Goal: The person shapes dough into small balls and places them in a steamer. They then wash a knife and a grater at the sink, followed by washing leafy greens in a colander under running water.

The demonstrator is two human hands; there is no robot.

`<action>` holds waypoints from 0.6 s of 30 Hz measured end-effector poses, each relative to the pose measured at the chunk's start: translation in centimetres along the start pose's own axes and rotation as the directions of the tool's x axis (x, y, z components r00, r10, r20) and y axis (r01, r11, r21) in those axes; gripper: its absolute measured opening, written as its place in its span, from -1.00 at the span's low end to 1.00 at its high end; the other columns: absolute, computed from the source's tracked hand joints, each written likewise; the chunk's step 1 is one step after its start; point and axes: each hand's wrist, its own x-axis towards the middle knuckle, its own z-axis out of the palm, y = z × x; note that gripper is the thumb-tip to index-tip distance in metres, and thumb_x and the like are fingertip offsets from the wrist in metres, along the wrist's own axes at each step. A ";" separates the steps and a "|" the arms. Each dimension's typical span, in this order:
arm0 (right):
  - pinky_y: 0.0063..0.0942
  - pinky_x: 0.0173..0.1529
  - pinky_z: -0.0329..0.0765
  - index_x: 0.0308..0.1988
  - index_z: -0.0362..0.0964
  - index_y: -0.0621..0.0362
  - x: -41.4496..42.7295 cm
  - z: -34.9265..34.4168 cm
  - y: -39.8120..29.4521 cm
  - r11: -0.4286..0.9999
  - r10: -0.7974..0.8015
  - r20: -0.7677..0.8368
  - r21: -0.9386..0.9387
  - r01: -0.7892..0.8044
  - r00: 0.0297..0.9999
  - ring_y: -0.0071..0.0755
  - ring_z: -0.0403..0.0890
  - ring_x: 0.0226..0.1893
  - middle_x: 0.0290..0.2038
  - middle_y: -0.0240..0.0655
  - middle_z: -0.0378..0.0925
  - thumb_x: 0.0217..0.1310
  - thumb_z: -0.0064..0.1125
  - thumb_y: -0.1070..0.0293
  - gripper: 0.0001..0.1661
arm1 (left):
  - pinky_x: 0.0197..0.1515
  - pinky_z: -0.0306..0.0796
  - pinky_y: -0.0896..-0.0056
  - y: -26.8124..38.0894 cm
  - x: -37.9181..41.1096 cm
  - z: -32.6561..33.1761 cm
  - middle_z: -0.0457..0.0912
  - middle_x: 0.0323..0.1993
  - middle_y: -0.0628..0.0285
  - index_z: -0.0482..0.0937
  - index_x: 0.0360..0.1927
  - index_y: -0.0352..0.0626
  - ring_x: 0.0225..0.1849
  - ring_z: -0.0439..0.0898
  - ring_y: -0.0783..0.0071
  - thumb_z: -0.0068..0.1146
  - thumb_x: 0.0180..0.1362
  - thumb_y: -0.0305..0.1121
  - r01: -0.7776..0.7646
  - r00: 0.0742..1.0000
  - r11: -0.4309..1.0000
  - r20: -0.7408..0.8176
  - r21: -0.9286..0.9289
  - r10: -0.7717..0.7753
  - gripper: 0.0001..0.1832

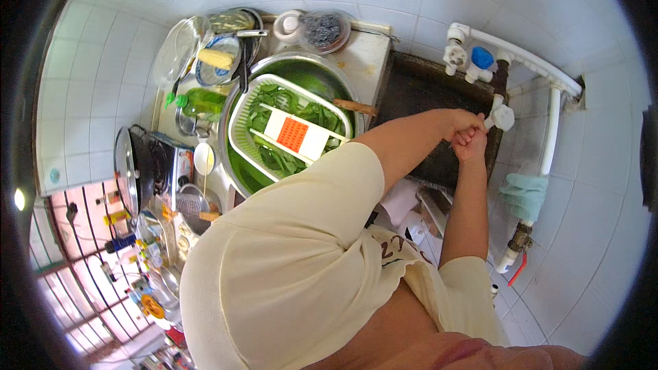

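Observation:
Over the dark stone sink [421, 92], my left hand [462, 119] and my right hand [472, 148] are pressed together with curled fingers. They are right beside a white plastic tap [499, 117] on the wall side of the basin. No object shows in either hand; how the fingers interlock is partly hidden. Left of the sink, a white plastic basket [239, 136] of leafy greens [277, 97] sits in a large metal basin [308, 59]. A white grater board with an orange panel [293, 133] lies across the basket.
A wooden handle [354, 107] juts from the basin towards the sink. Behind are a bowl holding corn [216, 59] and a tub of dark contents [323, 30]. A green bottle [203, 103] and a lidded pan [131, 169] stand left. Pipes [550, 133] with a teal cloth [524, 195] run right.

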 end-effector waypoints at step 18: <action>-0.12 0.04 0.42 0.13 0.32 0.27 -4.0 -0.9 -7.3 -0.650 -0.587 0.377 -0.747 -0.140 0.716 0.06 0.51 -0.03 0.08 0.03 0.42 0.27 -0.03 0.21 -0.49 | 0.05 0.41 0.03 -1.9 -5.5 -0.5 0.41 0.05 -0.07 0.29 0.25 -0.09 -0.02 0.49 -0.05 0.22 0.06 -0.32 -0.109 0.396 0.761 -0.675 0.639 0.623 -0.36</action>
